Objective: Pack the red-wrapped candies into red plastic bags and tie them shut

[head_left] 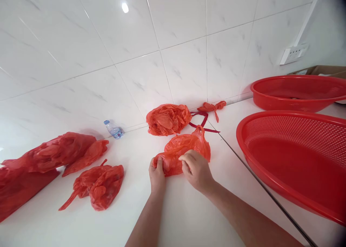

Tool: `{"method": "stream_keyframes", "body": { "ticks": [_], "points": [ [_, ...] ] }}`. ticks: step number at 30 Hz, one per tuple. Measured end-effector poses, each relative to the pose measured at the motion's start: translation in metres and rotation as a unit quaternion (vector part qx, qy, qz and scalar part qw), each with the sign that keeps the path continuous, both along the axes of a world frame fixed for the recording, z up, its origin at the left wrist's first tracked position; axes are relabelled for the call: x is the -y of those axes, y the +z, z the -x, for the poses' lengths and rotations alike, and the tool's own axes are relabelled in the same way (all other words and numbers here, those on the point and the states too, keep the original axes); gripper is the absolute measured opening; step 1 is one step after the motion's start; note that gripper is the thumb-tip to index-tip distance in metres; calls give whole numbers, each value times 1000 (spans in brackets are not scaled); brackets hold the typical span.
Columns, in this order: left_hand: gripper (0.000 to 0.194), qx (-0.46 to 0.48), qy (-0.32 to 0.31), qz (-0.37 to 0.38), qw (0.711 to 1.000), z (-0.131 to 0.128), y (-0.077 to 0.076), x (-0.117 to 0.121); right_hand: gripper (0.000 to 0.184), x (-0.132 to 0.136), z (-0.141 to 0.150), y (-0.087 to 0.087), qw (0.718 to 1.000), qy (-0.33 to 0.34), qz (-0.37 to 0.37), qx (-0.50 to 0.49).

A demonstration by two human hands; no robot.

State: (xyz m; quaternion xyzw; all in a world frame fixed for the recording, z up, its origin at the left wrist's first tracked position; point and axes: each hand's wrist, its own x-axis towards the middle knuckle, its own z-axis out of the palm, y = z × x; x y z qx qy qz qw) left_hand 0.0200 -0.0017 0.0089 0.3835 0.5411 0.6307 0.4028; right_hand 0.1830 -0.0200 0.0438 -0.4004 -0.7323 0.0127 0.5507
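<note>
A thin red plastic bag (186, 146) lies crumpled on the white table in front of me, its handle standing up at the far right side. My left hand (157, 174) grips the bag's near left edge, thumb on top. Over its near right part, my right hand (196, 169) is closed with the fingers curled in and seems to pinch the bag's film; the fingertips are partly hidden. Just beyond sits a bundle of crumpled red plastic bags (168, 120). To the left rests a knotted red bag (100, 185) with something inside that I cannot make out.
Two red plastic baskets (270, 193) stand at the right, one behind the other. A small water bottle (113, 129) is by the tiled wall. More red bags (54, 151) lie far left. A dark red strap (202, 121) and a small tied bag (212, 107) lie at the back.
</note>
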Motion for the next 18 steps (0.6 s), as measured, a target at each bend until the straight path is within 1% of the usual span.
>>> {"method": "stream_keyframes", "body": {
  "ticks": [1, 3, 5, 7, 9, 11, 12, 14, 15, 18],
  "points": [
    [29, 41, -24, -5, 999, -1, 0, 0, 25, -1, 4, -5, 999, 3, 30, 22],
    [29, 127, -78, -5, 989, -2, -1, -1, 25, -8, 5, -16, 993, -21, 92, 65],
    [29, 203, -120, 3, 972, 1, 0, -3, 24, -20, -3, -25, 982, -73, 153, 89],
    [26, 269, -136, 10, 953, 7, 1, -6, 23, -33, -18, -30, 969, -136, 190, 83],
    [18, 318, -120, 9, 940, 16, 4, -9, 19, -46, -35, -32, 961, -179, 204, 62],
    [8, 339, -90, 4, 936, 24, 6, -12, 16, -55, -50, -33, 959, -194, 203, 44],
    [4, 341, -79, 1, 937, 27, 8, -13, 18, -58, -54, -34, 959, -195, 203, 37],
    [2, 338, -69, -1, 939, 30, 9, -13, 22, -61, -58, -36, 959, -196, 201, 26],
    [2, 337, -66, -1, 939, 30, 10, -13, 22, -60, -58, -37, 959, -197, 200, 20],
    [5, 333, -60, -2, 941, 30, 10, -12, 10, -58, -54, -42, 961, -198, 195, 3]
  ]
}}
